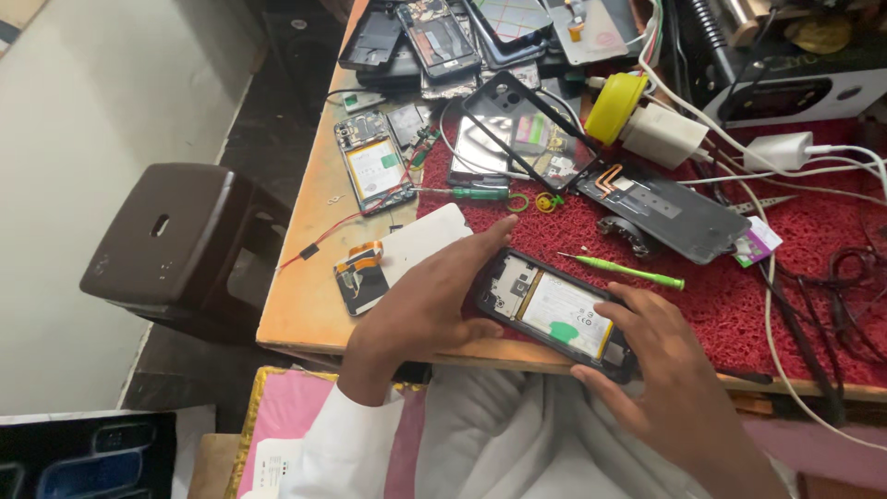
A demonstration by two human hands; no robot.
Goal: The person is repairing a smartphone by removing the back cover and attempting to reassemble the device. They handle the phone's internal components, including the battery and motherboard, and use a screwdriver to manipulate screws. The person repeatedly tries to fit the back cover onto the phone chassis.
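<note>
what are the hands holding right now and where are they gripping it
Both hands hold an opened phone: left hand at its upper-left end, right hand at its lower-right end.

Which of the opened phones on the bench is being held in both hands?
The opened phone at the bench's near edge, gripped by left hand and right hand. The other opened phone lies untouched on bare wood farther back.

Both arms reach forward, left hand (425, 310) curled with fingers stretched out, right hand (661, 365) gripping, thumb on top, fingers wrapped underneath.
</note>
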